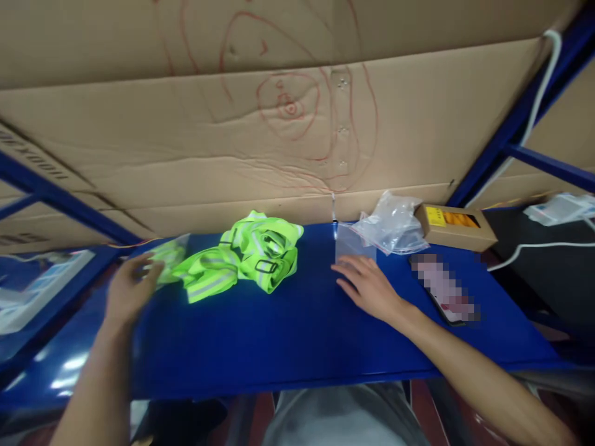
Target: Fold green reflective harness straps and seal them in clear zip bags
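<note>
While, in the head view, the right hand point(365, 285) had its grip spread open at a flat bag's point(356, 238) near edge, the left hand point(134, 285) curled at a clear packet point(174, 254) with green showing through, too blurred to tell whether its grip was closed. Between them, bunched green straps point(251, 249) lay far on the blue desk point(223, 353); right were crumpled plastic point(395, 223), a box point(458, 229) and a phone point(441, 288).

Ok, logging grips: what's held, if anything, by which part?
Left hand: clear bag, seemingly, by its left edge. Right hand: on flat bag, grip unclear.
</note>
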`<action>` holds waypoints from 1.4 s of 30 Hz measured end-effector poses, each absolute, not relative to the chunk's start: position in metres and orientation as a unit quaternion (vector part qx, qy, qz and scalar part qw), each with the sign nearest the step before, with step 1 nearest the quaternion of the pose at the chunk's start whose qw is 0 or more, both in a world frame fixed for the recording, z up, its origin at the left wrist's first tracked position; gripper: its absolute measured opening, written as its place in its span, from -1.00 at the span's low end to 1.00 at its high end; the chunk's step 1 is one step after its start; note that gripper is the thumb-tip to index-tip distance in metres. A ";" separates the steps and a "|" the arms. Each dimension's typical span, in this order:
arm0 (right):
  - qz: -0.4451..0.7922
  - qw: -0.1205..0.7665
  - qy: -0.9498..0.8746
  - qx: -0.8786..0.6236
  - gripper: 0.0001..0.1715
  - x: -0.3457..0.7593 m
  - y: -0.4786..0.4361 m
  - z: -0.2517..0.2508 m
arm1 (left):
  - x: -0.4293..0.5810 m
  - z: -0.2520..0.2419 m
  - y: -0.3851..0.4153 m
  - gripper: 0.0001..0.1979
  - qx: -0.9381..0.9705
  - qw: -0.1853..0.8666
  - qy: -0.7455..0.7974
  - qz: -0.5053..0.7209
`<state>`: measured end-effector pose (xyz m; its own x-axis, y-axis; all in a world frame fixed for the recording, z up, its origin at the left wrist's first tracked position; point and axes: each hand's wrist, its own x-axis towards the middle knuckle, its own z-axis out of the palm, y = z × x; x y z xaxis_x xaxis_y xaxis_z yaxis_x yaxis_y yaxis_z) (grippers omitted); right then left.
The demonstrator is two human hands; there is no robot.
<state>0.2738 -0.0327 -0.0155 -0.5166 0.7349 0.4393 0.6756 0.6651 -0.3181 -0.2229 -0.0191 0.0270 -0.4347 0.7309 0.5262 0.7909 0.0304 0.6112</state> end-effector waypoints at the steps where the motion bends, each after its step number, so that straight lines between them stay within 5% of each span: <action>1: 0.005 0.289 -0.848 -0.444 -0.59 0.281 -0.025 -0.013 | -0.213 0.030 -0.025 -0.64 -0.518 0.051 -0.718 -0.463; 5: -0.133 0.291 -0.762 -0.564 -0.58 0.318 0.004 -0.009 | -0.146 0.042 -0.045 -0.76 -0.555 0.147 -0.629 -0.525; 10: -0.166 0.318 -0.750 -0.556 -0.73 0.337 0.015 -0.006 | -0.072 0.046 -0.026 -0.76 -0.765 0.197 -0.486 -0.374; 16: -0.144 0.350 -0.837 -0.395 -0.79 0.304 -0.013 -0.004 | -0.088 0.013 0.006 -0.64 -0.776 0.142 -0.525 -0.320; 23: -0.096 0.248 -0.905 -0.331 -0.73 0.284 -0.027 -0.013 | -0.117 0.014 -0.006 -0.63 -0.710 0.137 -0.598 -0.345; 27: -0.124 0.238 -0.889 -0.372 -0.76 0.296 -0.018 -0.016 | -0.140 0.015 -0.022 -0.33 -0.669 0.128 -0.674 -0.284; 30: -0.149 0.244 -0.871 -0.401 -0.75 0.305 -0.013 -0.016 | -0.143 0.001 -0.024 0.07 -0.687 0.005 -0.713 -0.141; 32: -0.162 0.248 -0.857 -0.422 -0.73 0.307 -0.012 -0.014 | -0.141 -0.008 -0.019 0.15 -0.681 -0.064 -0.717 -0.131; 42: -0.216 0.202 -0.826 -0.479 -0.72 0.316 -0.011 -0.004 | -0.167 0.004 -0.015 -0.47 -0.527 -0.075 -0.732 -0.426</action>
